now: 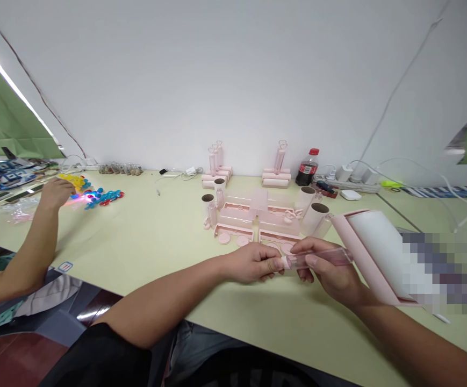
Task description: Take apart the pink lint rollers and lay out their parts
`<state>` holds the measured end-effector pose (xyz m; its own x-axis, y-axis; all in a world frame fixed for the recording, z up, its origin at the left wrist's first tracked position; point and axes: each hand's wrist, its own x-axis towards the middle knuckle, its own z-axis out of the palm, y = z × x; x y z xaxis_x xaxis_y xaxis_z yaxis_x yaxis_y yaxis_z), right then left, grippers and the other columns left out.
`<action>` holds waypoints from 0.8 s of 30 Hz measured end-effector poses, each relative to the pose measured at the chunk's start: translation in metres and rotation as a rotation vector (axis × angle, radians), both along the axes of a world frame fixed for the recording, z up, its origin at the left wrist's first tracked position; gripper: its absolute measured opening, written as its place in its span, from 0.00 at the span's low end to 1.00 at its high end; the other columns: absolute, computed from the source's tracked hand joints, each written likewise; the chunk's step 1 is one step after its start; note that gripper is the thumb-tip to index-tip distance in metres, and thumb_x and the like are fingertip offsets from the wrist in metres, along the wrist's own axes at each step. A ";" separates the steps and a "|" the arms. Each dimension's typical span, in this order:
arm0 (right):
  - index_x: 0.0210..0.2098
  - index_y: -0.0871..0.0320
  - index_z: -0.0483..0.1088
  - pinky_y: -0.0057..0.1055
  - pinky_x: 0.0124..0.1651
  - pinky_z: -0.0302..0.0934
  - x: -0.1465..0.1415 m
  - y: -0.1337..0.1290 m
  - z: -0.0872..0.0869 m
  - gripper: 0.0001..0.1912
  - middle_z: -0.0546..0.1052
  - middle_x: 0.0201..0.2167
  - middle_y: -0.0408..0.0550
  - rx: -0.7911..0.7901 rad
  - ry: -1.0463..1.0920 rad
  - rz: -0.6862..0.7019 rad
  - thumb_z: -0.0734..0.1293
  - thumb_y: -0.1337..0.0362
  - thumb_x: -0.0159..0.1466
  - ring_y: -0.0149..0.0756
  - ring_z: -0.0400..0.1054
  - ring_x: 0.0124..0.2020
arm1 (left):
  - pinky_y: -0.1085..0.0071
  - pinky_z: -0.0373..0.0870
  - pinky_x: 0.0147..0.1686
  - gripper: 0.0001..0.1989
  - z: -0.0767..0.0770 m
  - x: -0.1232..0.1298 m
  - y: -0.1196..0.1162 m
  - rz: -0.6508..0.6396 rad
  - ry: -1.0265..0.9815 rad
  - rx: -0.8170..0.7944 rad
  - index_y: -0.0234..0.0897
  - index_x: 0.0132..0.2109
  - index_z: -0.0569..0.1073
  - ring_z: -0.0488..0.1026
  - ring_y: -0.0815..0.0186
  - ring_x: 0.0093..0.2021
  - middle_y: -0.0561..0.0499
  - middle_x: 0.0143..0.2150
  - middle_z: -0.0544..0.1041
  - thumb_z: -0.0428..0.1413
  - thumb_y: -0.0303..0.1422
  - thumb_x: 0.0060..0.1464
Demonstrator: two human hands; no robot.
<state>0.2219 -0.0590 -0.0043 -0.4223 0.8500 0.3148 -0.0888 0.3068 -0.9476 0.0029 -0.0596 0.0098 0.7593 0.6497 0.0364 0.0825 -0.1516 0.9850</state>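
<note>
My right hand point(333, 277) is closed around a clear pink tube point(341, 257), held nearly level above the front of the table. At the tube's left end is a pale pink end piece point(286, 263). My left hand point(255, 262) pinches this end piece between thumb and fingers; part of it is hidden by them. Just beyond my hands lie open pink trays point(233, 232) and flat pink discs point(224, 238). Clear pink covers point(239, 220) rest among the trays.
Cardboard-cored white rolls point(314, 220) stand behind my right hand. A large pink box with a white roll point(382, 252) lies at right. A cola bottle point(308, 167) and finished-looking pink holders point(276, 178) stand by the wall. At left, another person's hand point(58, 192) reaches toward colourful pieces point(106, 198).
</note>
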 end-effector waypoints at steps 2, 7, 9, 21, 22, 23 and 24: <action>0.38 0.59 0.72 0.27 0.20 0.62 0.001 0.000 -0.001 0.14 0.73 0.18 0.43 -0.004 0.000 -0.002 0.67 0.53 0.63 0.31 0.65 0.18 | 0.77 0.60 0.25 0.26 0.000 0.000 0.000 0.012 0.014 -0.007 0.34 0.33 0.66 0.60 0.74 0.23 0.57 0.25 0.63 0.50 0.56 0.56; 0.37 0.59 0.73 0.28 0.20 0.62 0.001 0.000 0.000 0.15 0.73 0.18 0.44 -0.003 -0.013 -0.024 0.68 0.52 0.62 0.32 0.66 0.17 | 0.76 0.59 0.25 0.26 0.002 0.000 -0.001 0.026 0.034 -0.007 0.34 0.33 0.67 0.61 0.74 0.24 0.57 0.25 0.62 0.51 0.56 0.56; 0.37 0.59 0.74 0.28 0.19 0.62 0.001 0.000 0.001 0.16 0.73 0.18 0.44 0.008 -0.021 -0.038 0.68 0.51 0.62 0.32 0.66 0.17 | 0.76 0.59 0.25 0.25 0.003 0.000 -0.001 0.026 0.040 0.003 0.34 0.32 0.66 0.60 0.74 0.23 0.57 0.24 0.62 0.51 0.55 0.56; 0.36 0.59 0.75 0.26 0.20 0.63 -0.004 -0.004 0.010 0.15 0.73 0.18 0.44 0.060 -0.011 -0.051 0.68 0.51 0.62 0.30 0.66 0.17 | 0.76 0.57 0.24 0.23 -0.002 -0.001 0.002 0.062 0.006 0.080 0.35 0.31 0.65 0.60 0.74 0.23 0.58 0.22 0.63 0.50 0.52 0.59; 0.36 0.59 0.75 0.26 0.20 0.63 -0.004 -0.005 0.010 0.15 0.73 0.18 0.44 0.063 -0.012 -0.051 0.68 0.51 0.62 0.30 0.66 0.17 | 0.77 0.57 0.24 0.23 -0.003 -0.001 0.002 0.064 0.003 0.086 0.35 0.31 0.65 0.60 0.74 0.23 0.58 0.22 0.63 0.50 0.52 0.59; 0.36 0.58 0.75 0.26 0.20 0.63 -0.004 -0.005 0.011 0.15 0.73 0.18 0.44 0.064 -0.009 -0.050 0.68 0.51 0.62 0.30 0.66 0.17 | 0.77 0.57 0.24 0.22 -0.003 -0.001 0.002 0.066 0.001 0.087 0.35 0.31 0.65 0.60 0.74 0.23 0.58 0.22 0.63 0.50 0.51 0.59; 0.36 0.58 0.75 0.26 0.20 0.63 -0.003 -0.005 0.011 0.15 0.73 0.18 0.44 0.062 -0.006 -0.049 0.68 0.51 0.62 0.30 0.66 0.17 | 0.77 0.57 0.24 0.22 -0.004 -0.001 0.003 0.067 -0.001 0.086 0.34 0.31 0.65 0.59 0.74 0.23 0.58 0.22 0.64 0.50 0.51 0.59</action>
<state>0.2185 -0.0641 0.0064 -0.3831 0.8484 0.3653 -0.0665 0.3691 -0.9270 0.0020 -0.0571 0.0059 0.7141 0.6936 0.0947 0.0943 -0.2293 0.9688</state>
